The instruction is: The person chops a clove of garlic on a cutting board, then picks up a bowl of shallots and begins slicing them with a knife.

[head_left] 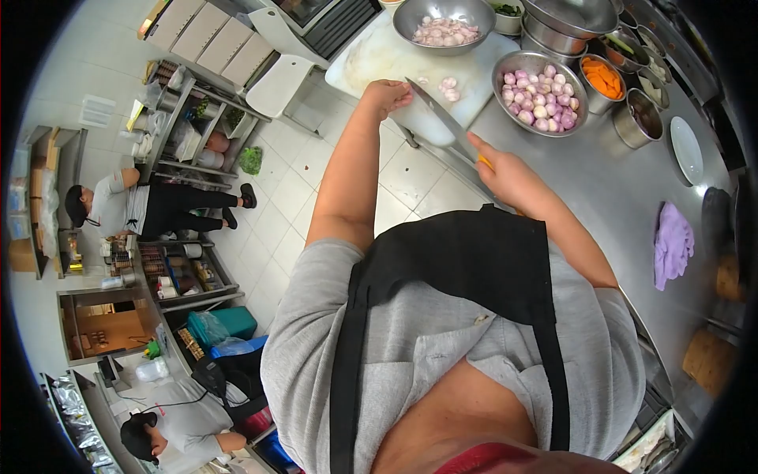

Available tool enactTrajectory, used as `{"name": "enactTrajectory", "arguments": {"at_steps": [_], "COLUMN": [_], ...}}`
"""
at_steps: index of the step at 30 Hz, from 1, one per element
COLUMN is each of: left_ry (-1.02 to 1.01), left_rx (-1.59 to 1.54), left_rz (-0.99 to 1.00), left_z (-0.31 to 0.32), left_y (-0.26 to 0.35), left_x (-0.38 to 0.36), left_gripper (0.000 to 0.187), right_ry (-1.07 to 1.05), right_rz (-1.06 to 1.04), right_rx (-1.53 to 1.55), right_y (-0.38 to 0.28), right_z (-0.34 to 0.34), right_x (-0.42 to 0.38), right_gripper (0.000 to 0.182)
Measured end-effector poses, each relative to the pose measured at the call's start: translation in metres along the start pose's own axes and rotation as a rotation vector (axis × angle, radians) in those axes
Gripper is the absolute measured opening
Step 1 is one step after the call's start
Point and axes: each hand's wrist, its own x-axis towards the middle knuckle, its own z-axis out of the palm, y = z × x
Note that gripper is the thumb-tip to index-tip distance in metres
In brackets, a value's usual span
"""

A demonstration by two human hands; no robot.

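Right hand (509,175): it is closed around the orange handle of a knife (444,118); the long flat steel blade goes from the hand up to the cutting board.
Left hand (385,95): it rests at the near edge of the board with fingers curled in, close to the blade tip; I cannot tell if it holds something.
Cutting board (379,57): white plastic, rectangular with round corners, lying on the steel counter (608,189); a few peeled shallot pieces (448,87) lie on it, just beside the blade.
Round steel bowl (500,79): smooth and shiny, to the right of the board, full of purple unpeeled shallots.
Second steel bowl (403,20): behind the board, with pale pink peeled ones.
Small steel pot (592,99): holds orange carrot pieces.
Purple cloth (672,242): soft, crumpled, on the counter.
White plate (685,148): oval, smooth.
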Motion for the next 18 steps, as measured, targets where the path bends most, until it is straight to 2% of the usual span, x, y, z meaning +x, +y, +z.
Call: {"name": "enactTrajectory", "arguments": {"at_steps": [8,12,13,18], "left_ry": [-0.027,0.027,0.069,0.043], "left_rx": [-0.054,-0.033,-0.011,-0.019], "left_rz": [-0.014,0.075,0.12,0.097], "left_z": [-0.004,0.002,0.005,0.001], "left_y": [-0.008,-0.011,-0.009,-0.012], "left_x": [0.007,-0.004,-0.007,0.002], "left_gripper": [0.021,0.022,0.022,0.022], "right_ry": [-0.008,0.066,0.07,0.032], "right_rz": [-0.041,-0.072,-0.07,-0.055], "right_rx": [-0.181,-0.237,-0.24,-0.154], "right_y": [-0.001,0.008,0.01,0.008], "right_z": [-0.002,0.002,0.002,0.003], "right_x": [-0.01,-0.01,-0.009,-0.007], "right_gripper": [0.054,0.054,0.054,0.055]}}
